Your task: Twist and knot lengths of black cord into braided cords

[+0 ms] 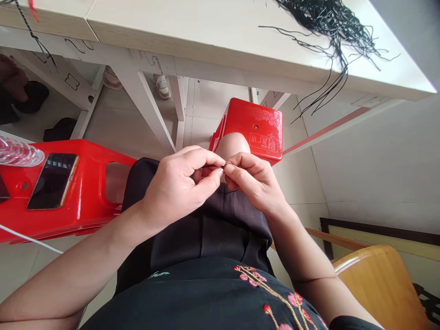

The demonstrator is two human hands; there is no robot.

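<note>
The left hand [173, 181] and the right hand [257, 181] meet above the lap, each with thumb and forefinger closed in a pinch on a thin dark cord [210, 166]. The cord lies between the two sets of fingertips, which are almost touching; how it is looped or crossed there is too small and too covered to tell. Because it is so fine and the grip is right at the tips, it could slide out if either pinch eases or the two pull unevenly. The fingers also cover most of it, so a twist or a strand caught wrongly could go unseen. If it drops, it would be hard to spot against the black clothing [206, 224] just below. On the table [192, 27] lies a tangled heap of black cords [338, 27], several ends hanging over the edge; a knee or sleeve brushing those ends could drag some off, and tugging one from the heap could tighten the tangle. To the left, a phone [53, 181] rests on a red stool [92, 183], where a bump from the left elbow might shift it.
</note>
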